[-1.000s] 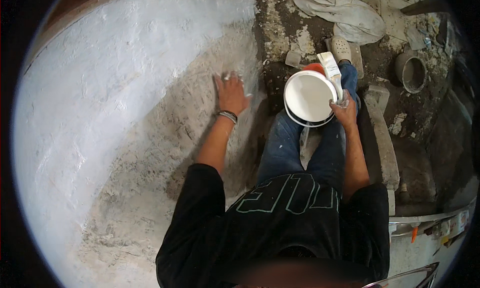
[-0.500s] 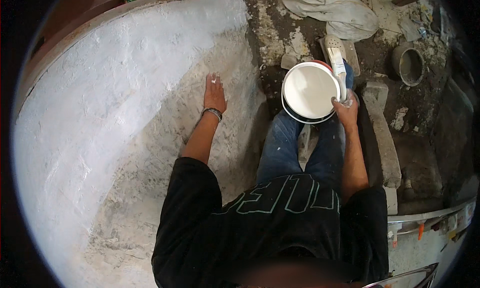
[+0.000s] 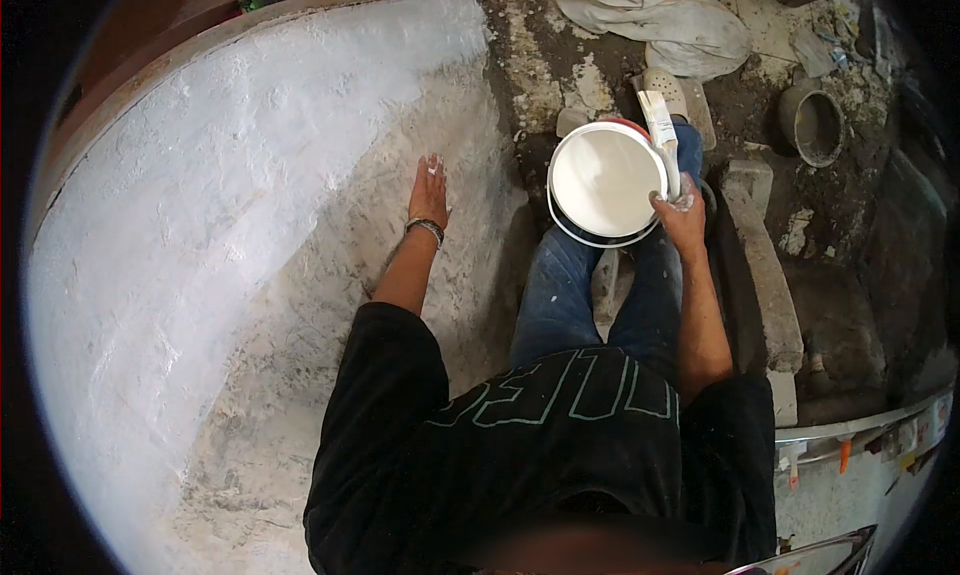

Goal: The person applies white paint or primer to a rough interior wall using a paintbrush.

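Note:
With its fingers stretched out, my left hand (image 3: 429, 193) is at the bare grey plaster surface (image 3: 290, 355), right of the freshly whitened area (image 3: 190, 165). Whether the palm presses on it I cannot tell. My right hand (image 3: 682, 218) grips the right rim of a round bucket (image 3: 551, 181), thumb over the edge. White paint (image 3: 605, 182) shows inside. The same hand holds a flat paintbrush (image 3: 661, 130) upright against the bucket's side, its pale bristles pointing away from me. The bucket is above my knees, its wire handle hanging down on the near side.
A crumpled pale cloth (image 3: 660, 20) lies on the dirty floor ahead. A round clay-like pot (image 3: 815, 125) sits at the far right. Beside my right leg runs a concrete ledge (image 3: 765, 275). A curved shelf edge with small items (image 3: 860, 425) is at lower right.
The bucket and paintbrush have shifted slightly left with my right hand. My left hand has turned a little and its fingers are closer together.

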A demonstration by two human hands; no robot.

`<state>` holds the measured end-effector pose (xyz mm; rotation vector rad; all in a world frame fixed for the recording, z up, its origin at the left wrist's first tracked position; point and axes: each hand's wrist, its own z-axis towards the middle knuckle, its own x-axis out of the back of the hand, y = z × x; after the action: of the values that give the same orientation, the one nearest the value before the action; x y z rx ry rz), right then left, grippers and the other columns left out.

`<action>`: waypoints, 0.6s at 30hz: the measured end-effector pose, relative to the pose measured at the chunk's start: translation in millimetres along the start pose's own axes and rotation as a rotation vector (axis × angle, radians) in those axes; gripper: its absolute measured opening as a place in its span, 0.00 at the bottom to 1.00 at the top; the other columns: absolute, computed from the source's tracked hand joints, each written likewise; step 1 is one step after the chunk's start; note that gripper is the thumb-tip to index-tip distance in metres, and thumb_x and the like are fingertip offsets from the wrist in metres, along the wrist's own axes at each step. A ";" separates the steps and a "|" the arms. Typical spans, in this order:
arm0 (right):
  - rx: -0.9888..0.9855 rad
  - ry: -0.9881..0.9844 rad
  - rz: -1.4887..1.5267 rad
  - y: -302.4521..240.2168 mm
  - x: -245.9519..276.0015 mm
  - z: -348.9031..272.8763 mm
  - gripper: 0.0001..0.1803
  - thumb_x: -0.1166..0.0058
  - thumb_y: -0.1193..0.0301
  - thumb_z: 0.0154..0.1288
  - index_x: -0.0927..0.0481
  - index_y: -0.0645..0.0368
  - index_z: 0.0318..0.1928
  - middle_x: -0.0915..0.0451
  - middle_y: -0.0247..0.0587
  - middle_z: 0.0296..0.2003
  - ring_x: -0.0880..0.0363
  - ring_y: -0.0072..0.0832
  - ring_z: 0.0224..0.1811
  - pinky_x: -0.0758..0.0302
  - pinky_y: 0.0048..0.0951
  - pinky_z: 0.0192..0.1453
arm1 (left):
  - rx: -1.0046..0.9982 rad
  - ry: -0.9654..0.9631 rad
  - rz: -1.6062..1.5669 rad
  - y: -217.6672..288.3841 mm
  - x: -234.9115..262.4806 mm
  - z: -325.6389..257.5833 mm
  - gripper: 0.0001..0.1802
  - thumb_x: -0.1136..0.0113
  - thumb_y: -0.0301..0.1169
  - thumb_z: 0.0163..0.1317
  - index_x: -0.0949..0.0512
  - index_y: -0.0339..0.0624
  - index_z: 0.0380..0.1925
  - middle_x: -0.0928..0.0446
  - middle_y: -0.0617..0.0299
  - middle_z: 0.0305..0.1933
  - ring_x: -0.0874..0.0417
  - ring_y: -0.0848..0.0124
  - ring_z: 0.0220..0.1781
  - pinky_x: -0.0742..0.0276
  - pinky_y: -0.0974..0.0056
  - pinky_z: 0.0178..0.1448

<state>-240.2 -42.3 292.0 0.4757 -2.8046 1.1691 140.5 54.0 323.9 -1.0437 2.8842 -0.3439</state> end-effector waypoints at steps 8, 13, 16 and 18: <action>-0.046 -0.044 0.033 -6.9 0.6 0.0 0.16 0.43 0.76 0.46 0.27 0.64 0.39 0.22 0.40 0.32 0.25 0.23 0.33 0.29 0.26 0.39 | -0.028 0.008 0.065 29.7 -9.9 -8.9 0.37 0.70 0.58 0.63 0.50 0.48 0.66 0.58 0.59 0.72 0.63 0.57 0.73 0.74 0.46 0.70; 0.002 -0.075 0.045 -5.2 -4.2 1.8 0.16 0.43 0.76 0.46 0.27 0.64 0.40 0.22 0.40 0.32 0.26 0.23 0.32 0.29 0.25 0.39 | -0.108 -0.011 0.050 57.9 -19.7 -17.2 0.36 0.70 0.58 0.63 0.46 0.46 0.64 0.57 0.58 0.71 0.62 0.58 0.73 0.72 0.49 0.71; -0.005 -0.094 0.068 -2.1 -10.7 1.7 0.17 0.43 0.76 0.46 0.27 0.64 0.40 0.22 0.39 0.32 0.26 0.23 0.33 0.29 0.25 0.39 | -0.182 -0.064 -0.677 74.0 -11.9 -18.5 0.33 0.66 0.54 0.64 0.35 0.42 0.58 0.43 0.55 0.65 0.41 0.58 0.65 0.51 0.52 0.66; -0.005 -0.105 0.094 0.3 -17.1 1.7 0.17 0.42 0.76 0.47 0.27 0.64 0.40 0.22 0.39 0.32 0.26 0.23 0.33 0.29 0.24 0.39 | -0.119 0.003 -1.701 85.3 6.0 -18.7 0.31 0.60 0.53 0.62 0.31 0.38 0.53 0.30 0.53 0.55 0.29 0.60 0.56 0.36 0.57 0.58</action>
<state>-224.0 -38.9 287.5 0.4215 -2.9477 1.1878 80.1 117.3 322.9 -3.0753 1.2180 -0.1505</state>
